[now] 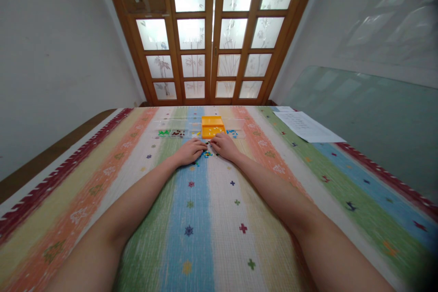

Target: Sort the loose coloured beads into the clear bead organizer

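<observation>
My left hand [190, 150] and my right hand [223, 145] rest side by side on the striped cloth [212, 219], fingers curled and fingertips almost touching over a small heap of coloured beads [206, 153]. Whether either hand pinches a bead is too small to make out. Just beyond the fingers stands an orange tray [212, 126]. A clear compartment box [171, 129] to its left holds green, dark red and yellow beads. Another clear box [237, 130] to its right holds blue beads.
A printed sheet of paper [306, 126] lies at the far right of the cloth. A wooden door with frosted glass panes [212, 32] stands behind the table. A glass panel [369, 118] leans along the right wall.
</observation>
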`<state>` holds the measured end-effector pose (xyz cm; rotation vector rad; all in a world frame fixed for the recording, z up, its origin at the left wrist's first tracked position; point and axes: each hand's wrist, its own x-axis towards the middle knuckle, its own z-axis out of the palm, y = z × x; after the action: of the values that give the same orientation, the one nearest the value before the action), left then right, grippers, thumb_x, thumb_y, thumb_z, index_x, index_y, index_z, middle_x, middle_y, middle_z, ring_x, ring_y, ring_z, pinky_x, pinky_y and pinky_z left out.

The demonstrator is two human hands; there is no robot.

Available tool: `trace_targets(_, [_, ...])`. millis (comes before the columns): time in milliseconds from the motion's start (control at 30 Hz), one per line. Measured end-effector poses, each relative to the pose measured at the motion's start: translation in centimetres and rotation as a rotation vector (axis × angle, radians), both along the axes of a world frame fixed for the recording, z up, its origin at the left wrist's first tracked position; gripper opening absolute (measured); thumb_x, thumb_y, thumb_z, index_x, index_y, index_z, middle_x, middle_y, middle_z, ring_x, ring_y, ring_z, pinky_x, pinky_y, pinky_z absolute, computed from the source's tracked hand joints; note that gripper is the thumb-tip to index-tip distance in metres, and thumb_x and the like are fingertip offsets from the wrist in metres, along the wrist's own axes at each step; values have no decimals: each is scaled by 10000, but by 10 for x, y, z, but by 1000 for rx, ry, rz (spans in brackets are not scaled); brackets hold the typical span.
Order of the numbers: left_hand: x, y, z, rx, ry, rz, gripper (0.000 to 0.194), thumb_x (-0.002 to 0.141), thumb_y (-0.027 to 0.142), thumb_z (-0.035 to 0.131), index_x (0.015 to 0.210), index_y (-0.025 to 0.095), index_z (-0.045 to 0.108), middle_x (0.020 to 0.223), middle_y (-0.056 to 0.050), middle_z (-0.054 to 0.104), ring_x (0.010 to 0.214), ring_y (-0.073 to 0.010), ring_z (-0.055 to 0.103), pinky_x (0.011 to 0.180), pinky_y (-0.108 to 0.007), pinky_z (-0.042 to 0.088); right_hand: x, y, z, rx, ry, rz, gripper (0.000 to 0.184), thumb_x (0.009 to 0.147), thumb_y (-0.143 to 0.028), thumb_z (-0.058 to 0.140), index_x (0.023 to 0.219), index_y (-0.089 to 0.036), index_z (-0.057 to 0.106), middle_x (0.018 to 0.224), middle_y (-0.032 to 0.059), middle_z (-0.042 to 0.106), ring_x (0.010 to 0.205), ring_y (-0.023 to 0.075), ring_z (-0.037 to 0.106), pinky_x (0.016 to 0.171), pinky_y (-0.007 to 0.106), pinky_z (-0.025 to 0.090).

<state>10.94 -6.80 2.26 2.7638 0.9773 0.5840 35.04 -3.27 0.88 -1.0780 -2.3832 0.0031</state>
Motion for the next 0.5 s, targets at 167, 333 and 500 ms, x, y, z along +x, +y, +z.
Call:
trace_targets(167, [0,0,0,-3,-18,14,369,1042,275,416,1240,232,724,1266,-72,703,1222,-225,574,1137,-421,410,0,0,0,-4,-4,0,213,1003,-290,573,978,-201,765,932,83,682,955,231,573,880,346,403])
trace_targets(333, [-2,2,-2,12,-52,46,374,1044,268,408,1256,235,714,1278,-68,697,1228,-225,569,1141,-426,412,0,0,0,2,-8,2,215,1007,-290,573,968,-193,761,927,81,681,951,226,572,875,341,401])
trace_targets(500, [-5,6,-5,62,-94,128,373,1044,276,418,1279,236,705,1311,-61,687,1249,-229,549,1156,-444,405,0,0,0,7,-3,5,219,1012,-294,569,959,-197,758,923,79,680,947,223,575,872,337,399])
